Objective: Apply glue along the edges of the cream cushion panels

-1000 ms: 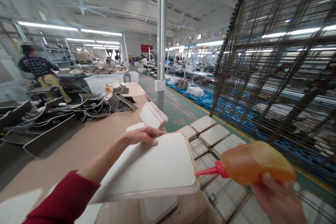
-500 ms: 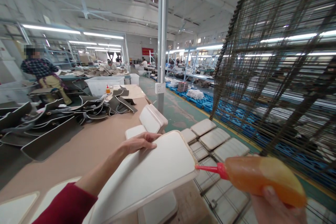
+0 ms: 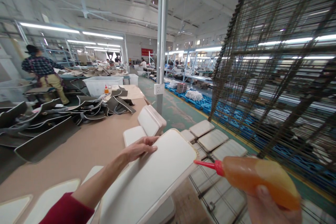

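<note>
My left hand grips the far left edge of a white rounded-corner panel, thumb on top and fingers curled round the side. The panel is held tilted above the table. In my right hand is a squeeze glue bottle with amber liquid inside. Its red nozzle tip touches or nearly touches the panel's right edge near the rounded corner. A thin yellowish line runs along that edge. Beneath the held panel, part of another white panel shows.
White panels stand stacked at the table's far end, and others lie at the near left. Dark grey pieces are heaped on the brown tabletop. Panels rest on a wire rack at right; wire racks tilt above. A co-worker stands far left.
The nozzle tip has shifted slightly along the panel's right edge toward me. The panel has turned a little, and the view has moved slightly. Both hands keep their hold.
</note>
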